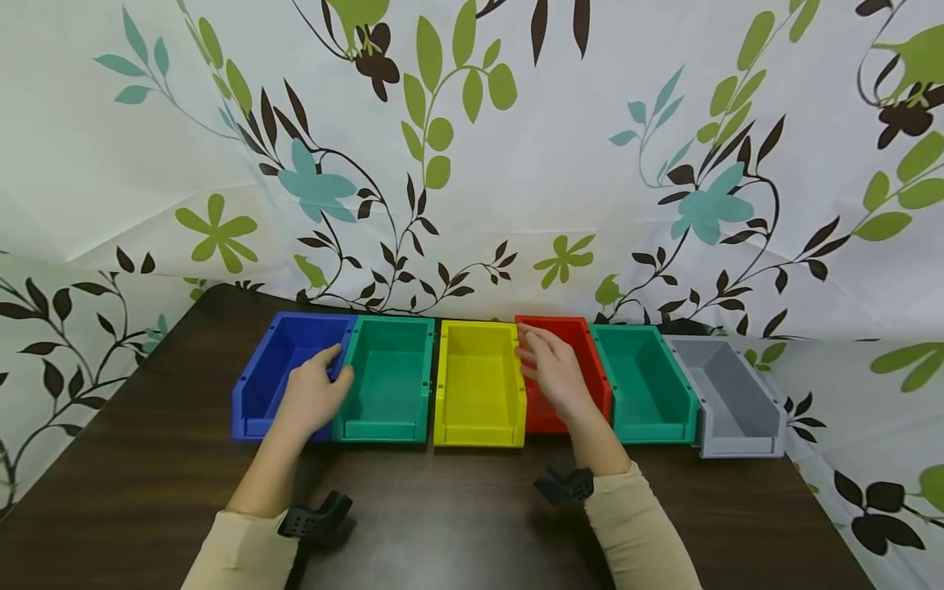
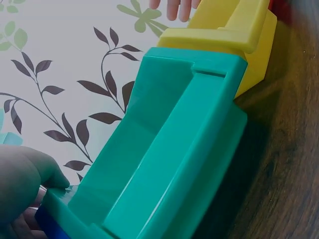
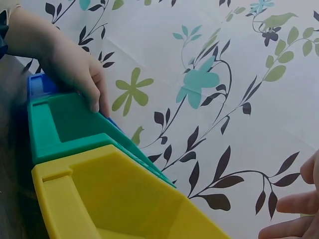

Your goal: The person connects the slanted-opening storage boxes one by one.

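Note:
My left hand (image 1: 315, 393) is at the adjoining walls of the blue bin (image 1: 254, 428) and the left green bin (image 1: 383, 430). Seen from the left wrist, the thumb (image 2: 50, 172) touches the green bin's rim while the other fingers lie on the blue bin's side, so the hand pinches the walls between them. My right hand (image 1: 555, 373) is over the red bin (image 1: 601, 385), fingertips near the right rim of the yellow bin (image 1: 479, 437). In the right wrist view its fingers (image 3: 294, 204) are spread loosely and hold nothing.
Farther right in the row stand another green bin (image 1: 652, 433) and a grey bin (image 1: 741, 447). All are on a dark wooden table (image 1: 442, 524), with a leaf-patterned cloth (image 1: 516, 205) behind. A black wrist strap (image 1: 317, 516) shows on the left arm.

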Available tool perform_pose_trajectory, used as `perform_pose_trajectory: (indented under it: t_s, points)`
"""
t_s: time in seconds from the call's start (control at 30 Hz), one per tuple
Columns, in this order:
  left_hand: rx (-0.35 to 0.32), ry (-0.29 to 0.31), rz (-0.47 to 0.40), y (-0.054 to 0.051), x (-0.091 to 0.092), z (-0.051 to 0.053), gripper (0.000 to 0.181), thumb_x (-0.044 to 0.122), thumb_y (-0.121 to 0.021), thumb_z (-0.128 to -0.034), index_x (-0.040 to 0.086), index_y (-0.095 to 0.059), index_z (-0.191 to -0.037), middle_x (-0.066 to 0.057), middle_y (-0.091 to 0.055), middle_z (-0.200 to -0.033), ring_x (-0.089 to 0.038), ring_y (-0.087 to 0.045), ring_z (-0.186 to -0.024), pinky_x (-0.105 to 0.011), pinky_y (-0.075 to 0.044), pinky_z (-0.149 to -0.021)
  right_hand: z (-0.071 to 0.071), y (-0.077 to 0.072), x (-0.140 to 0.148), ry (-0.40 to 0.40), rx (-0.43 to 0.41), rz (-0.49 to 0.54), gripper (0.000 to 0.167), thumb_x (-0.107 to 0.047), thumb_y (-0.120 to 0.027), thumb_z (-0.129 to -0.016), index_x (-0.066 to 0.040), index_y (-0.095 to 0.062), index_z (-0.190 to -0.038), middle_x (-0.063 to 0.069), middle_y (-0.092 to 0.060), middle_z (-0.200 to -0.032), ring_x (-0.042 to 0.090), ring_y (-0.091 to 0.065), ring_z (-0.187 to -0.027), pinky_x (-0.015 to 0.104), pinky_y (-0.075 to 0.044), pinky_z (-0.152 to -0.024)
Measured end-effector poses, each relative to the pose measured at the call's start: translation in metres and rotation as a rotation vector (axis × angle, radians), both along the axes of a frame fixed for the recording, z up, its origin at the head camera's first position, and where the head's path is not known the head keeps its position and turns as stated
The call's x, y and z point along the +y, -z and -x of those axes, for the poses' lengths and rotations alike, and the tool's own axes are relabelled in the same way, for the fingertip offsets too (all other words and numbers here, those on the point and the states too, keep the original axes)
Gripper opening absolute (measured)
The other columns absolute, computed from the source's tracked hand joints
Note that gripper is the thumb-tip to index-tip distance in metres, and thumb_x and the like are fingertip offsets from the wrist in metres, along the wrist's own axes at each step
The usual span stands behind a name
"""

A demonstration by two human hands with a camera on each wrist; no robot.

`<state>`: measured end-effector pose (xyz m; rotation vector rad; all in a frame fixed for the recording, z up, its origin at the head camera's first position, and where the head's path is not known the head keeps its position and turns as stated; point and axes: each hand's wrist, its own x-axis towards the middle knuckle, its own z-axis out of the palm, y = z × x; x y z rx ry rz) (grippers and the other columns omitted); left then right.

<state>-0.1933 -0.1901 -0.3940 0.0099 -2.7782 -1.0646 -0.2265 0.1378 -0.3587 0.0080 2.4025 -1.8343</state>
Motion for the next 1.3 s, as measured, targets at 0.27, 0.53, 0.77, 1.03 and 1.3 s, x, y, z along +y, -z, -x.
perform_pose_trajectory:
  t_s: [0.27, 0.53, 0.77, 1.03, 1.3]
  points:
    - [-0.011, -0.004, 0.016, -0.005, -0.003, -0.001, 0.051, 0.016, -0.048, -0.0918, -0.011, -0.043, -0.135, -0.033, -0.052, -0.129, -0.031, -0.057, -0.089, -0.037, -0.046, -0.069, -0.002, 0.001, -0.006, -0.002, -0.005, 0.066, 0.046, -0.037, -0.040, -0.101, -0.013, -0.045, -0.139, 0.009, -0.047, -0.142, 0.024, -0.054, -0.125, 0.039, -0.048, -0.096]
    - [-0.043, -0.012, 0.010, -0.010, -0.012, -0.004, 0.051, 0.015, -0.047, -0.0910, -0.012, -0.043, -0.134, -0.035, -0.050, -0.129, -0.029, -0.057, -0.075, -0.032, -0.043, -0.055, 0.000, 0.012, -0.016, -0.045, 0.031, 0.091, 0.045, -0.032, -0.045, -0.100, -0.007, -0.047, -0.138, 0.011, -0.047, -0.142, 0.025, -0.052, -0.127, 0.037, -0.047, -0.096]
    - [-0.050, -0.019, 0.004, -0.012, -0.012, -0.006, 0.051, 0.015, -0.047, -0.0918, -0.012, -0.043, -0.135, -0.035, -0.049, -0.130, -0.036, -0.059, -0.096, -0.039, -0.049, -0.067, -0.004, 0.014, -0.023, -0.021, 0.124, -0.080, 0.042, -0.030, -0.051, -0.097, -0.012, -0.051, -0.135, 0.006, -0.053, -0.137, 0.023, -0.053, -0.124, 0.041, -0.047, -0.099]
    - [-0.034, -0.063, -0.008, -0.012, -0.008, -0.004, 0.049, 0.015, -0.046, -0.0940, -0.012, -0.043, -0.135, -0.035, -0.049, -0.130, -0.048, -0.047, -0.122, -0.059, -0.043, -0.095, -0.002, 0.015, -0.023, -0.047, 0.093, -0.232, 0.058, -0.027, -0.059, -0.093, -0.005, -0.039, -0.143, 0.013, -0.047, -0.143, 0.026, -0.052, -0.126, 0.040, -0.048, -0.095]
    - [-0.031, -0.053, -0.012, -0.009, -0.009, -0.004, 0.049, 0.016, -0.046, -0.0941, -0.012, -0.043, -0.135, -0.035, -0.049, -0.131, -0.048, -0.046, -0.123, -0.059, -0.043, -0.096, 0.004, 0.017, -0.021, -0.074, 0.072, -0.282, 0.059, -0.018, -0.065, -0.089, 0.001, -0.042, -0.140, 0.017, -0.054, -0.135, 0.026, -0.062, -0.113, 0.038, -0.053, -0.086]
